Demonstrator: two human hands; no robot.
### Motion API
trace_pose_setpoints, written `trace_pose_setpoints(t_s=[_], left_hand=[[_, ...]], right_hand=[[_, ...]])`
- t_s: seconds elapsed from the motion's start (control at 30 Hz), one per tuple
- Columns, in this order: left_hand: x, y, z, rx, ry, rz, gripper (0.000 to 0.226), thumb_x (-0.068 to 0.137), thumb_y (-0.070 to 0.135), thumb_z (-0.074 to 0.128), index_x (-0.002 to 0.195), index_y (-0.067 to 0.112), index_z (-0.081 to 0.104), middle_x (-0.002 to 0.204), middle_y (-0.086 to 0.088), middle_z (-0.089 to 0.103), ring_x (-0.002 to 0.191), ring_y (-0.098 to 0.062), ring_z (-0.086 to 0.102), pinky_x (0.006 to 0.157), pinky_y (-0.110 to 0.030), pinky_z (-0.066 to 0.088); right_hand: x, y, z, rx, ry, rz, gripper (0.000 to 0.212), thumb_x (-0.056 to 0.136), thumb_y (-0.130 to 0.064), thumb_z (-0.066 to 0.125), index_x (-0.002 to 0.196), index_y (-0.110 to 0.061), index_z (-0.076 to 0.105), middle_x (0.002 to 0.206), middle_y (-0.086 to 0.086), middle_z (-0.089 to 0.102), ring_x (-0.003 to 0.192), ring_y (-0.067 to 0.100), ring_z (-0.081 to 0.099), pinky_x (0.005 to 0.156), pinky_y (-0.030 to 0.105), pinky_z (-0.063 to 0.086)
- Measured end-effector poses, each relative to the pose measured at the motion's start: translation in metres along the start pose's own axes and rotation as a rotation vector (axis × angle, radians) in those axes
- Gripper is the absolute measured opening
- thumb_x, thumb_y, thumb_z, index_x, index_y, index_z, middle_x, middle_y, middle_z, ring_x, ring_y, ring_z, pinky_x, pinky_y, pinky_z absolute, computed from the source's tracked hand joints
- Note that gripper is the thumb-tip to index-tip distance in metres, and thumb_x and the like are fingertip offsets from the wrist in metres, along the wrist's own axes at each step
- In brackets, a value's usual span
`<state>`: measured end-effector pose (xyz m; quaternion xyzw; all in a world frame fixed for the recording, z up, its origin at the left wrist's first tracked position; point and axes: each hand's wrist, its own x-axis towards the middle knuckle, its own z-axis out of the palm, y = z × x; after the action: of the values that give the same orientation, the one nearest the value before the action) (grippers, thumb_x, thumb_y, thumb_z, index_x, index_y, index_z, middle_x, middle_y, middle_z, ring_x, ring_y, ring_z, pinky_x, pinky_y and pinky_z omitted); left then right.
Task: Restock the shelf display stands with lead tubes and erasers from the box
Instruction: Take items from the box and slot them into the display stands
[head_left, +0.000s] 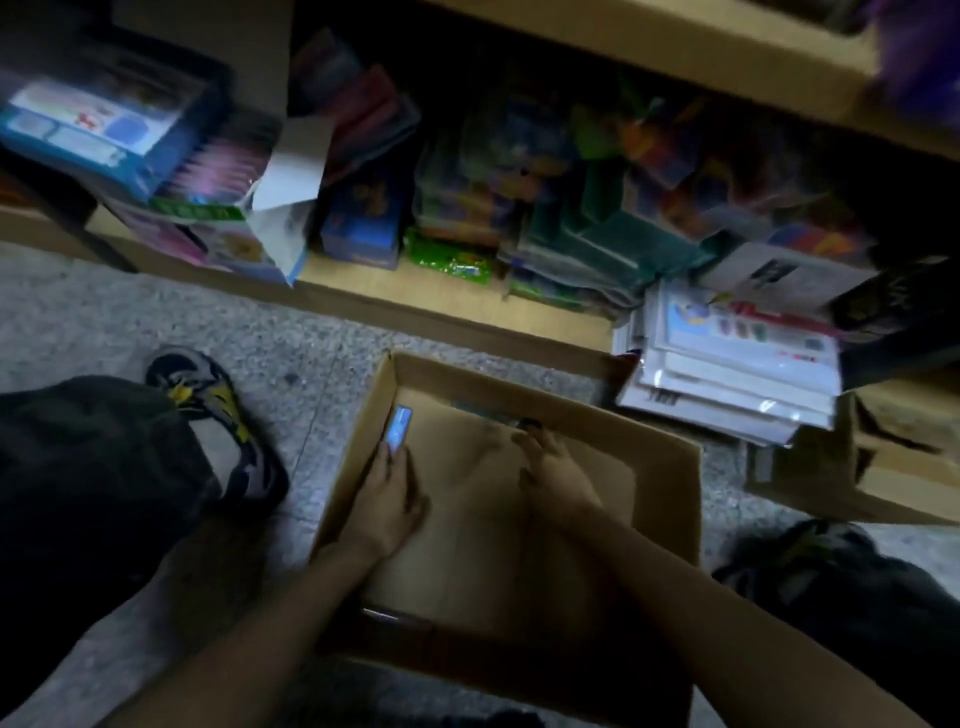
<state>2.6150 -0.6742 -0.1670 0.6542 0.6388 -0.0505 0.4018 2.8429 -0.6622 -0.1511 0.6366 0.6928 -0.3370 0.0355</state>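
An open cardboard box (670, 499) lies on the floor in front of me, its inside nearly bare. Both my hands reach into it. My left hand (387, 499) holds a small blue packet (399, 428) at its fingertips, close to the box's left wall. My right hand (553, 475) is near the far middle of the box with its fingers curled over a small dark thing (529, 425); blur hides what that thing is. Another small dark item (382, 614) lies by the near wall of the box.
A low wooden shelf (441, 304) behind the box is packed with colourful stationery packs. A stack of white flat packs (737, 374) leans at the right, beside another cardboard box (893, 467). My shoes (223, 415) stand on the speckled floor left and right.
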Motion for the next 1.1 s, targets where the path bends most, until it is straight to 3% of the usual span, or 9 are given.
trace_pose_setpoints(t_s=[0.17,0.27,0.37,0.47,0.63,0.73,0.9,0.97,1.1], left_hand=[[0.003,-0.001,0.018,0.224,0.084,0.058,0.062,0.098,0.034,0.034,0.149,0.008,0.010,0.157,-0.018,-0.007,0.144,-0.027,0.008,0.114,-0.029,0.012],[-0.005,0.000,0.024,0.174,0.140,0.105,0.050,0.097,0.030,0.038,0.142,0.010,0.033,0.155,-0.013,0.017,0.140,-0.024,0.023,0.113,-0.033,0.020],[-0.002,0.005,0.020,-0.013,0.261,0.062,0.028,0.094,0.025,0.048,0.116,0.007,0.054,0.129,-0.015,0.047,0.111,-0.031,0.049,0.097,-0.039,0.039],[0.009,0.014,0.014,-0.193,0.331,-0.093,0.025,0.091,0.028,0.056,0.104,0.007,0.052,0.108,-0.013,0.049,0.096,-0.031,0.054,0.085,-0.044,0.044],[0.032,0.027,0.018,-0.142,0.309,-0.293,0.050,0.087,0.042,0.060,0.114,0.002,0.047,0.115,-0.018,0.048,0.106,-0.034,0.050,0.088,-0.042,0.041],[0.039,0.029,0.024,-0.067,0.308,-0.335,0.044,0.091,0.037,0.055,0.116,0.003,0.046,0.120,-0.018,0.048,0.107,-0.031,0.050,0.090,-0.039,0.042],[0.040,0.027,0.029,-0.105,0.263,-0.241,0.032,0.089,0.025,0.057,0.106,-0.001,0.051,0.111,-0.020,0.055,0.109,-0.032,0.049,0.091,-0.034,0.033],[0.034,0.026,0.029,-0.244,0.232,-0.189,0.027,0.087,0.021,0.061,0.097,0.001,0.048,0.099,-0.020,0.058,0.096,-0.034,0.056,0.081,-0.036,0.038],[0.015,0.023,0.024,-0.415,0.196,-0.028,0.025,0.088,0.010,0.061,0.090,0.008,0.037,0.080,-0.009,0.052,0.073,-0.023,0.051,0.063,-0.025,0.030]], right_hand=[[0.023,0.002,0.021,-0.050,0.065,0.027,0.061,0.092,-0.013,0.043,0.149,-0.016,0.021,0.157,0.006,0.016,0.144,0.027,0.014,0.116,0.039,0.019],[0.025,0.004,0.031,-0.073,0.105,0.067,0.054,0.095,-0.020,0.041,0.146,-0.014,0.026,0.151,0.009,0.024,0.137,0.031,0.023,0.112,0.042,0.023],[0.025,0.007,0.038,-0.072,0.137,0.090,0.046,0.096,-0.024,0.042,0.140,-0.014,0.034,0.140,0.013,0.035,0.124,0.031,0.035,0.101,0.041,0.034],[0.024,0.012,0.040,-0.062,0.207,0.166,0.046,0.095,-0.028,0.047,0.139,-0.015,0.037,0.131,0.013,0.040,0.119,0.031,0.039,0.094,0.040,0.040],[0.027,0.017,0.039,-0.107,0.246,0.246,0.053,0.092,-0.027,0.052,0.142,-0.018,0.035,0.133,0.015,0.039,0.120,0.032,0.038,0.097,0.042,0.039],[0.027,0.017,0.041,-0.068,0.234,0.282,0.049,0.091,-0.025,0.054,0.136,-0.013,0.041,0.133,0.015,0.041,0.121,0.032,0.036,0.099,0.041,0.035],[0.009,0.015,0.040,0.099,0.157,0.228,0.038,0.092,-0.025,0.052,0.125,-0.008,0.047,0.127,0.016,0.045,0.111,0.034,0.047,0.089,0.037,0.041],[-0.001,0.011,0.037,0.265,0.169,0.216,0.033,0.091,-0.021,0.055,0.122,-0.008,0.050,0.121,0.013,0.044,0.098,0.032,0.055,0.077,0.029,0.043],[-0.018,0.013,0.021,0.387,0.242,0.143,0.023,0.094,-0.015,0.054,0.114,-0.008,0.064,0.104,0.009,0.055,0.091,0.022,0.055,0.073,0.018,0.036]])
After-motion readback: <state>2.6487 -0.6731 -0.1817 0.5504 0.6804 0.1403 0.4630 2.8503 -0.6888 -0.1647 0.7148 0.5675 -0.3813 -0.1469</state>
